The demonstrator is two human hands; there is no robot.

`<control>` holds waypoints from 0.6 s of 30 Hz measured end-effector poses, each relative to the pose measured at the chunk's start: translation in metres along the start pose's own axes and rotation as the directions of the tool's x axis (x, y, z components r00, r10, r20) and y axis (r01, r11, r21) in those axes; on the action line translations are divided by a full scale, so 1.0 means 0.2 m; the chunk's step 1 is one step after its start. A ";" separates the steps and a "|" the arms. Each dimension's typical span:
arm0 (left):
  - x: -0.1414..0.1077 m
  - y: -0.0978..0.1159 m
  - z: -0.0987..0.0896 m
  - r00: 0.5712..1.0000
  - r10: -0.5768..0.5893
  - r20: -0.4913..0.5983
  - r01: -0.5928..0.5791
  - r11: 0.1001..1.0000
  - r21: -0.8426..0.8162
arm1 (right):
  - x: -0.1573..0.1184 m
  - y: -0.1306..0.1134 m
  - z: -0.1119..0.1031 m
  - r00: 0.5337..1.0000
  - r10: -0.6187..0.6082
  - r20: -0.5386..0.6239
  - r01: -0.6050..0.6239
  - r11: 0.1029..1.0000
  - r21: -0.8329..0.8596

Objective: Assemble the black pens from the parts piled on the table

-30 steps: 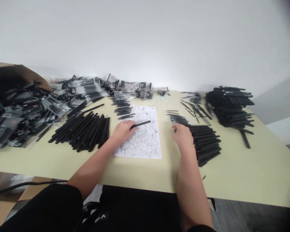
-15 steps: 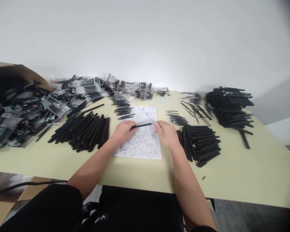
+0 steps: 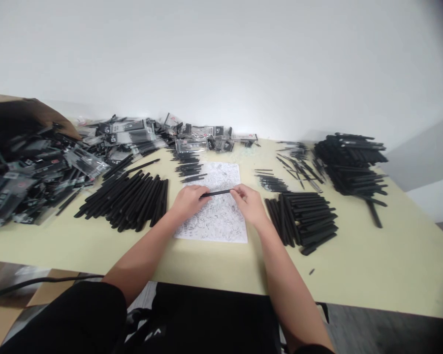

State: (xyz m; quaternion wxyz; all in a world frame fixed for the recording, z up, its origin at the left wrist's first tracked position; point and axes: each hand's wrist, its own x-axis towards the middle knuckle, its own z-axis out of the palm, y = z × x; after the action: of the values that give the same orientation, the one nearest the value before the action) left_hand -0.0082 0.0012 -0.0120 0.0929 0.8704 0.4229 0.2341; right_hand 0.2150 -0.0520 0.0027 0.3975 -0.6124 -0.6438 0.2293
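A slim black pen (image 3: 220, 192) lies nearly level between my hands, above a sheet of paper (image 3: 210, 226) covered in dense scribbles. My left hand (image 3: 189, 200) is closed around its left end. With thumb and fingertips, my right hand (image 3: 248, 200) pinches the right end. Just left of my left hand is a fanned pile of black pen barrels or caps (image 3: 127, 201); which of the two I cannot tell. Close to my right hand lies a stacked row of similar black pieces (image 3: 310, 216). Small thin refills (image 3: 186, 166) lie in a bunch behind the paper's left edge.
Clear plastic packets (image 3: 129, 132) heap along the wall and spill from a cardboard box (image 3: 29, 110) at left. More thin refills (image 3: 273, 183) lie behind my right hand. A tall black pile (image 3: 349, 160) stands at right. A tiny dark piece (image 3: 311, 271) lies near the table's front edge.
My right hand has moved slightly left and taken hold of the pen's right end, which was free before. My left hand keeps its grip at nearly the same place.
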 end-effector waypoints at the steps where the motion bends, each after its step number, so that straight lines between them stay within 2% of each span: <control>1: 0.00 0.00 0.00 1.000 -0.011 0.004 0.011 1.000 0.011 | 0.00 0.01 0.00 1.000 0.001 -0.004 -0.001 1.000 0.017; 6: 0.00 -0.01 0.00 1.000 -0.006 -0.011 0.006 0.999 0.040 | -0.01 0.00 0.01 1.000 0.004 -0.027 -0.003 0.999 0.046; 13: 0.00 0.00 -0.01 0.999 0.026 -0.030 -0.025 0.999 0.032 | -0.02 -0.04 -0.01 0.993 0.109 -0.049 -0.109 0.994 0.003; 18: 0.00 0.00 0.00 0.999 0.029 -0.028 -0.027 0.999 0.044 | 0.00 0.00 0.01 0.998 0.063 -0.017 -0.062 0.997 0.053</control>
State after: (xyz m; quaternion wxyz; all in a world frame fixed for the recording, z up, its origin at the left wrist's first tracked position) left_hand -0.0086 0.0016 -0.0122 0.0647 0.8747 0.4169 0.2385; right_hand 0.2137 -0.0521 0.0019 0.4123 -0.6236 -0.6142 0.2527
